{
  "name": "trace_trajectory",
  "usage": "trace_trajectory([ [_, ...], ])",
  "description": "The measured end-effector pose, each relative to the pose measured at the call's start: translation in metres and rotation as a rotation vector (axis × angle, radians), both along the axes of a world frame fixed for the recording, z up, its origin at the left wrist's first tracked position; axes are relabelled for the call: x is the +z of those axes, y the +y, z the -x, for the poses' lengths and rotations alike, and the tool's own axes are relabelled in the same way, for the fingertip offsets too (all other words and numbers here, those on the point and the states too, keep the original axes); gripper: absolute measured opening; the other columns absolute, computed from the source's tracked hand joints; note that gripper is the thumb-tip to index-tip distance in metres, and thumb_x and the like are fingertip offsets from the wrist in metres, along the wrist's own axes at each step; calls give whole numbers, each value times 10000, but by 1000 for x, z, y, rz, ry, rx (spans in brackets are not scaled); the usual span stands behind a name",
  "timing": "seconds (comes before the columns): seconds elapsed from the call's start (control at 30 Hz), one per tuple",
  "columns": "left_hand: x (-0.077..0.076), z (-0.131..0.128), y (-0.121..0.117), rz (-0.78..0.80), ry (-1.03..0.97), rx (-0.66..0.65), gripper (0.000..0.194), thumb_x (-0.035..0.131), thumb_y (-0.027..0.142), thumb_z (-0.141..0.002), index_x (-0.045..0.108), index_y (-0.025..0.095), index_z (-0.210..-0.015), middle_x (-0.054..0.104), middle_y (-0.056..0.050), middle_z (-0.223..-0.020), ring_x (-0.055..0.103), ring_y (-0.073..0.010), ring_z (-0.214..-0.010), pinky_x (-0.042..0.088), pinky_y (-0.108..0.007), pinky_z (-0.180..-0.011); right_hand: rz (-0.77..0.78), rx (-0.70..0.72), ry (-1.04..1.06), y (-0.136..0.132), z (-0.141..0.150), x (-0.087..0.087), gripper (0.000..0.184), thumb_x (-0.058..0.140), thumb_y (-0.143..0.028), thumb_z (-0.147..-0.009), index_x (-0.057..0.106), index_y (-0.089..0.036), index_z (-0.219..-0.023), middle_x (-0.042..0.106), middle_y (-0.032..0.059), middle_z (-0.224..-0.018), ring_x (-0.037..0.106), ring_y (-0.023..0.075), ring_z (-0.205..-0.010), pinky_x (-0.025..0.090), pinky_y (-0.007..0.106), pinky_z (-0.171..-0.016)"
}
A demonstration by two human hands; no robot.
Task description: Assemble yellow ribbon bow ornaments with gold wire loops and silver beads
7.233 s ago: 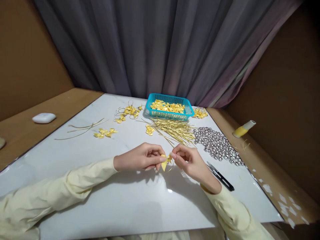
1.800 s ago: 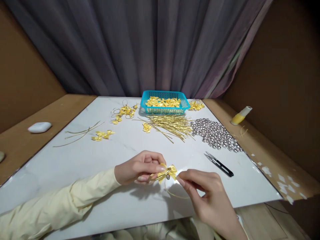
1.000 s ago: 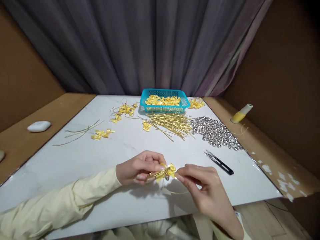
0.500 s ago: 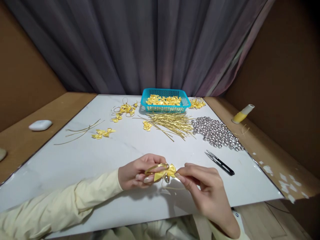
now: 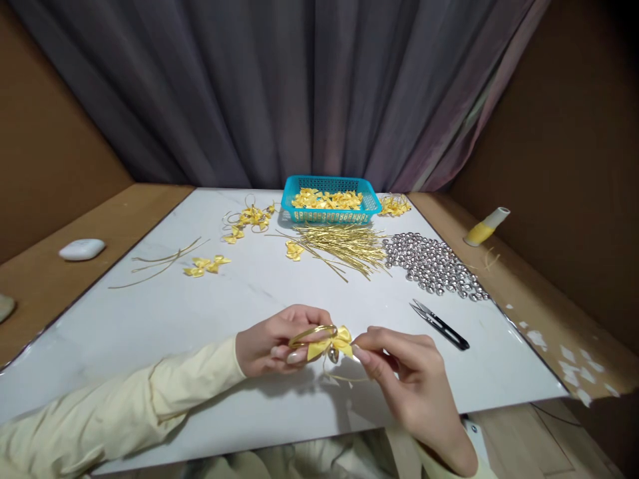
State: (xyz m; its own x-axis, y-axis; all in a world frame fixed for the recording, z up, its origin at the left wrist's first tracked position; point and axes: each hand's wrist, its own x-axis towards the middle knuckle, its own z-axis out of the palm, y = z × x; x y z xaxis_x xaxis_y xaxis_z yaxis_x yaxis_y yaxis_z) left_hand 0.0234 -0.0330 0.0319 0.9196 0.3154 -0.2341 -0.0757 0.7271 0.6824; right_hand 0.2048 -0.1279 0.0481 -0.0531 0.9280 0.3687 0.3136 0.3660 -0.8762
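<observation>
My left hand is closed around a yellow ribbon bow above the near part of the table. A loop of gold cord arches over its fingers. Below the bow's centre hangs a shiny silver bell-like piece, and a thin cord end curves beneath it. At the bow's right edge, the thumb and forefinger of my right hand are pinched on the ribbon's tip. The exact contact there is partly hidden by the fingertips.
Yellow bows fill a teal basket at the back. Gold cords lie before it, with silver pieces to their right. Black thread snips lie near my right hand. Looped bows, loose bows and cords lie left.
My right fingertips have slid slightly down and outward along the bow's right side, and its right loop shows more fully. My left hand keeps its hold.
</observation>
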Motion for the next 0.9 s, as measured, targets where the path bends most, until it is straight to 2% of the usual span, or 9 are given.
trace_trajectory([
  [0.23,2,-1,-1,-34,4,-16,203,638,307,-751,601,110,-779,480,38,-429,157,21,-256,182,-76,-240,-16,6,-3,-2,-1,0,168,492,-141,-822,593,-153,-689,532,-2,-569,433,89,-482,311,203,-436],
  [0.57,1,-2,0,-113,84,-7,221,651,309,-714,578,103,-747,476,35,-423,156,5,-270,135,-111,-243,2,27,-30,-4,-3,3,166,469,-133,-816,578,-159,-694,540,14,-585,465,109,-511,362,212,-469],
  [0.9,1,-2,-1,-84,84,-15,234,643,333,-728,567,113,-754,447,47,-402,157,8,-266,145,-102,-241,-23,52,4,-2,-4,4,165,484,-116,-809,585,-150,-683,541,14,-569,452,108,-501,334,221,-463],
])
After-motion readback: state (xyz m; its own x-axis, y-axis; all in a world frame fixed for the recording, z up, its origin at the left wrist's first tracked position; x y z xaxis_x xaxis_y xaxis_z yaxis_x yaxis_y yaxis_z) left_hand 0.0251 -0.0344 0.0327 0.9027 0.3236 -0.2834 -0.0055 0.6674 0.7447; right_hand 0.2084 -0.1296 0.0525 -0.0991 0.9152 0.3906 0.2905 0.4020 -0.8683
